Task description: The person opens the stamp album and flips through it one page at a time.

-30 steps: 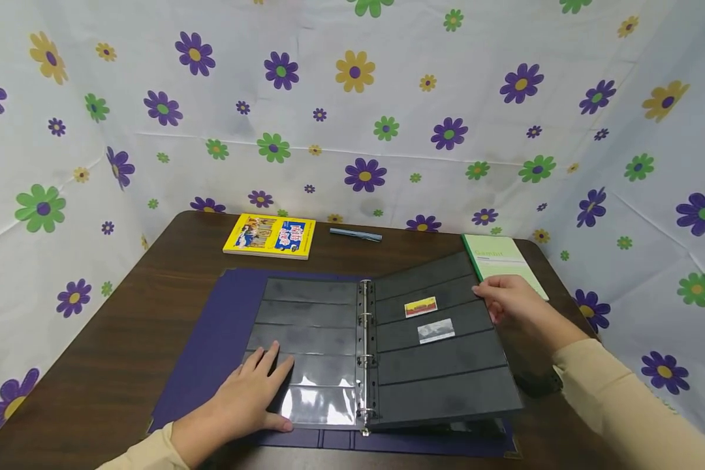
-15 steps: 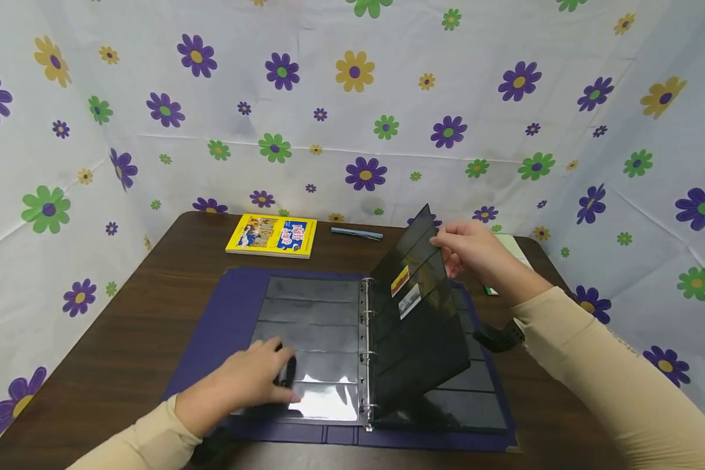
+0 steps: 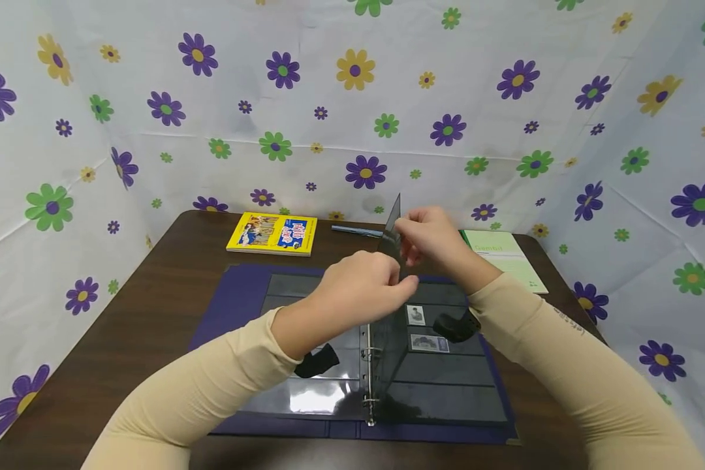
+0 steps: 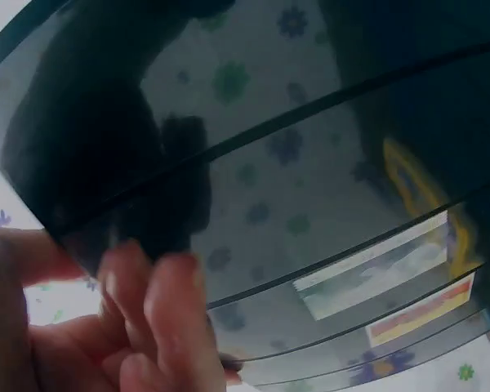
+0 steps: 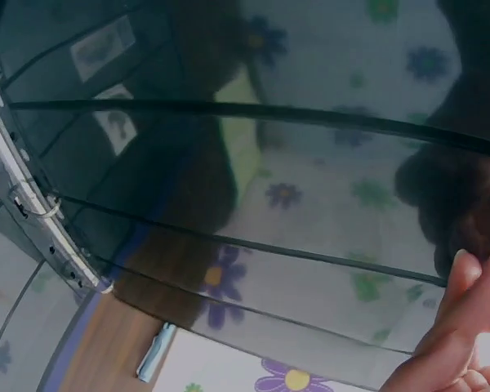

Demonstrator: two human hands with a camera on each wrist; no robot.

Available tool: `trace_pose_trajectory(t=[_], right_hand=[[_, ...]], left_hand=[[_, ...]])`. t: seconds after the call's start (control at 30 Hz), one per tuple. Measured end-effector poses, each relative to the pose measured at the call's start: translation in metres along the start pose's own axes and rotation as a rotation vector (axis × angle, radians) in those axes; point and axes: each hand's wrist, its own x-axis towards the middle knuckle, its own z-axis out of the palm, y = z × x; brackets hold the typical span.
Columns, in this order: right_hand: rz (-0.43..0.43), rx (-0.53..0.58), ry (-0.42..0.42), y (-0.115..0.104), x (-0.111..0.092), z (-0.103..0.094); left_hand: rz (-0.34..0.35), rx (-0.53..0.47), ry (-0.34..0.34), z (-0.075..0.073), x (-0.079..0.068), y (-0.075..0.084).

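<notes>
A stamp album (image 3: 229, 313) lies open on the table, one black pocket page (image 3: 390, 352) standing nearly upright from its rings. My right hand (image 3: 431, 238) pinches the page's free edge near the far corner. Closer to me, my left hand (image 3: 358, 281) takes the same edge, thumb on one side and fingers (image 4: 175, 314) on the other in the left wrist view. That raised page carries a grey stamp (image 4: 376, 265) and a red-and-yellow stamp (image 4: 425, 310). On the page lying to the right are a portrait stamp (image 3: 415, 315) and a wider grey stamp (image 3: 429, 343).
Behind the album are a yellow book (image 3: 273, 234) and a blue pen (image 3: 352, 230), partly covered by the raised page. A pale green notebook (image 3: 508, 258) lies at the back right of the brown table (image 3: 170, 281). Flowered cloth (image 3: 305, 98) hangs around the table.
My right hand has lifted the page from the right side and swung it leftward to nearly upright. My left hand has risen from the left page to the raised page's edge.
</notes>
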Motion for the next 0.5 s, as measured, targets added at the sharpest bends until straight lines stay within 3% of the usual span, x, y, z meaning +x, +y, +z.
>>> trace_pose_trajectory(t=[0.13,0.23,0.33,0.5], right_hand=[[-0.080,-0.026,0.013,0.006,0.001,0.000],[-0.153,-0.070,0.025,0.028,0.004,-0.010],[-0.181,-0.224,0.002,0.072,0.007,-0.028],[-0.070,-0.542,-0.196,0.161,0.005,-0.055]], left_hand=[[-0.013,0.026,-0.008,-0.001,-0.001,-0.006],[-0.025,0.037,-0.002,-0.005,-0.005,-0.013],[-0.046,0.030,0.002,-0.010,-0.010,-0.020],[-0.088,0.016,0.014,-0.017,-0.020,-0.033]])
